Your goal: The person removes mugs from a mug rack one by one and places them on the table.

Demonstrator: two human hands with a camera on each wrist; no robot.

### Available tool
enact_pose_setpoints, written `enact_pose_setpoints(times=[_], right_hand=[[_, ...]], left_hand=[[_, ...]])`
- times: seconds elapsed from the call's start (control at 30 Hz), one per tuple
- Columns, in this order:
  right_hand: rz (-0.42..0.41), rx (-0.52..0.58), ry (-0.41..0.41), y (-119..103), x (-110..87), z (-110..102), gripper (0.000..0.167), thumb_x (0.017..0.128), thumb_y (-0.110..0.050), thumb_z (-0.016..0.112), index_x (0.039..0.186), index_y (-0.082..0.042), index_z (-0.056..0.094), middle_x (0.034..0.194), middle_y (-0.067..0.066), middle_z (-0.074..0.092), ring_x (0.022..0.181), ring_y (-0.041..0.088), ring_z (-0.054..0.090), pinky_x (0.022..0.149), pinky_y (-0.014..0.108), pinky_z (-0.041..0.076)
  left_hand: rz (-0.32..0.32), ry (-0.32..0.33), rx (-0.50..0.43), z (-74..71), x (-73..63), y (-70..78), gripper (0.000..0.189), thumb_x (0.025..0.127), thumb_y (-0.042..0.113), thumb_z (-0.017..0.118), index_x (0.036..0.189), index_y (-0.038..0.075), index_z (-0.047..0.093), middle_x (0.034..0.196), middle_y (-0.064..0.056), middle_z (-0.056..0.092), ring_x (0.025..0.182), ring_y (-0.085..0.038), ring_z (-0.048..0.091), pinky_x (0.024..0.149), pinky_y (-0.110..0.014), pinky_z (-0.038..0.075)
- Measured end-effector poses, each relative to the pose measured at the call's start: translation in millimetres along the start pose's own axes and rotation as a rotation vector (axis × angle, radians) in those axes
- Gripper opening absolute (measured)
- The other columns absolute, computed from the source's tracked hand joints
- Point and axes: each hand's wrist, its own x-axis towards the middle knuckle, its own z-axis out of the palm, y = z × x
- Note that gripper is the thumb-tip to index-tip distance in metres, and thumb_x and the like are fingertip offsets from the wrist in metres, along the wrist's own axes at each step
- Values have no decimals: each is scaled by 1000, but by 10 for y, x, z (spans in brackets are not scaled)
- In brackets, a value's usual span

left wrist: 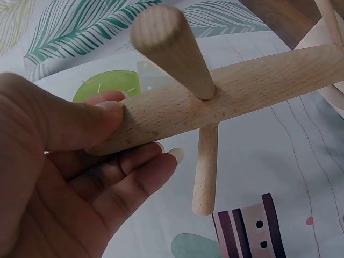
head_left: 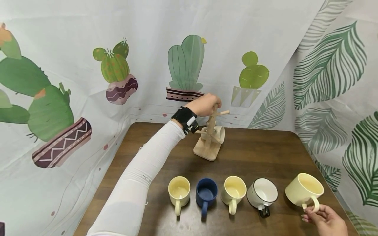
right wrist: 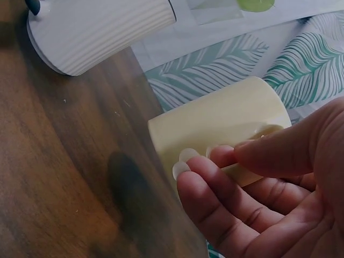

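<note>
My left hand grips the top of a wooden mug tree at the back of the table. In the left wrist view, thumb and fingers lie around the end of its post, beside two pegs. A pale mug hangs low on the tree, partly hidden by it. At the right, my right hand pinches the handle of a pale yellow mug. That mug leans over; in the right wrist view, a dark shadow on the table lies apart from the mug.
Left of the held mug stand a white mug with a black rim, a yellow mug, a dark blue mug and another yellow mug, in a row. Patterned cloth hangs behind the brown table.
</note>
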Motion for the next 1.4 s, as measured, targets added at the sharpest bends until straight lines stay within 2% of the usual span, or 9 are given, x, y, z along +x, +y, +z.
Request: enact_pose_setpoints(times=[0.27, 0.5, 0.67, 0.93, 1.2, 1.4], right_hand=[[136, -110, 31, -14, 51, 55, 17, 94, 12, 65, 84, -1, 61, 69, -11, 72, 58, 7, 72, 58, 25, 60], [166, -105, 61, 3, 9, 102, 15, 93, 12, 65, 85, 0, 60, 68, -9, 72, 57, 9, 72, 57, 26, 60], [168, -58, 74, 40, -56, 133, 17, 91, 14, 67, 85, 0, 60, 67, -5, 72, 56, 11, 72, 56, 27, 60], [173, -74, 76, 127, -135, 186, 16, 89, 19, 63, 86, 4, 56, 65, -2, 71, 54, 11, 71, 55, 27, 60], [61, 37, 24, 200, -207, 238, 23, 88, 24, 60, 81, 2, 56, 66, 0, 71, 53, 10, 70, 52, 26, 58], [35, 56, 19, 235, -221, 244, 25, 87, 26, 58, 80, 3, 57, 65, 1, 71, 52, 10, 70, 51, 25, 58]], left_hand=[[5, 5, -14, -14, 1, 14, 32, 101, -6, 49, 122, 3, 70, 118, -12, 71, 106, -22, 66, 91, -33, 54], [6, 9, -10, -11, 15, 9, 31, 101, -5, 49, 122, 4, 71, 117, -11, 71, 102, -20, 65, 88, -33, 53], [6, 8, -18, -18, 9, 17, 30, 102, -4, 49, 121, 4, 71, 117, -12, 71, 101, -21, 64, 86, -32, 52], [0, 7, -14, 28, 7, -13, 31, 103, -4, 48, 121, 4, 71, 121, -12, 71, 108, -21, 66, 91, -33, 54], [6, 6, -9, 25, 14, -17, 30, 102, -4, 49, 121, 4, 71, 120, -12, 71, 108, -22, 66, 90, -33, 54], [9, 8, -13, 21, 16, -16, 30, 102, -4, 49, 121, 4, 71, 121, -12, 71, 108, -22, 66, 90, -33, 54]])
